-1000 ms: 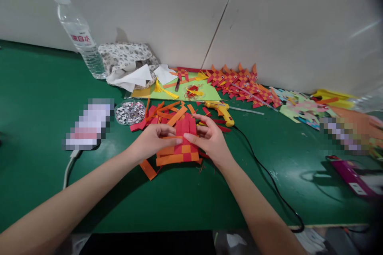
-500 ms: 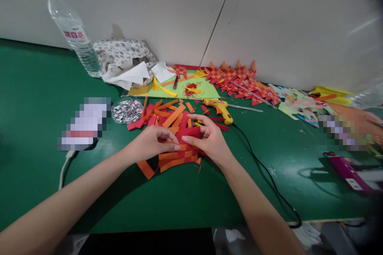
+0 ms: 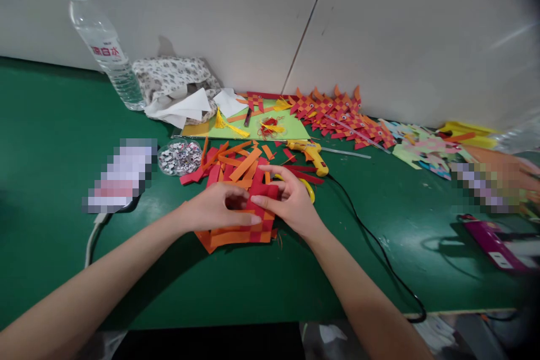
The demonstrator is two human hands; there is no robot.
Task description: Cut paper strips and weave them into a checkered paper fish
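Note:
A small checked weave of red and orange paper strips (image 3: 264,229) lies under both my hands at the middle of the table. My left hand (image 3: 211,207) is curled at its left side, with the thumb stretched across the orange strips; its other fingertips are partly hidden. From the right, my right hand (image 3: 297,205) grips the upright red strips between thumb and fingers. Loose red and orange strips (image 3: 244,166) are heaped just beyond. A curved yellow handle (image 3: 311,190) shows behind my right hand.
A yellow glue gun (image 3: 311,156) lies behind, its black cord running right. Googly eyes (image 3: 180,157) fill a clear dish beside a phone (image 3: 122,177). Finished woven fish (image 3: 337,115) pile along the wall. A water bottle (image 3: 107,50) stands back left; a purple power strip (image 3: 493,244) lies right.
The weave has shifted slightly left and sits flatter. My left thumb has slid lower across it, and my right hand has moved a little left, uncovering more of the yellow handle.

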